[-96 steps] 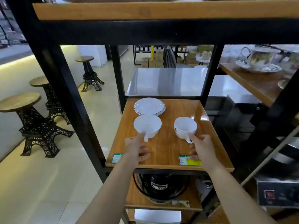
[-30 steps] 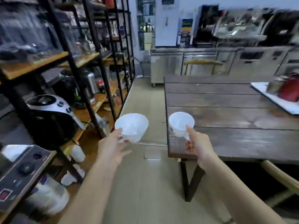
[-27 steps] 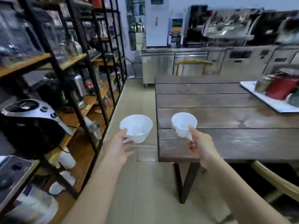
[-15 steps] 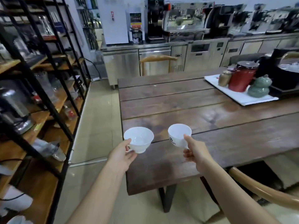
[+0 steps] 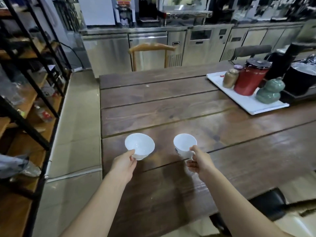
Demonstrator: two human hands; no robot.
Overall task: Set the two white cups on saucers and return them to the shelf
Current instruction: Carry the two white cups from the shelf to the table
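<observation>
My left hand (image 5: 124, 164) grips a wide, flared white cup (image 5: 139, 145) by its handle, upright, above the near left corner of a dark wooden table (image 5: 171, 103). My right hand (image 5: 199, 162) holds a rounder white cup (image 5: 184, 145) with a small dark logo, also by its handle and upright. Both cups are empty, side by side and apart. I cannot tell whether they rest on the table or hang just above it. No saucers are in view.
Black-framed wooden shelves (image 5: 25, 103) line the left side across a tiled aisle. A white tray (image 5: 246, 98) at the table's far right carries a red jar, a green gourd jar and a brown jar. Chairs stand around the table; steel counters at the back.
I took both cups off the shelf, where stacked saucers stayed, and turned to the wooden table. In the last second the cups moved from beside the table's corner to over it.
</observation>
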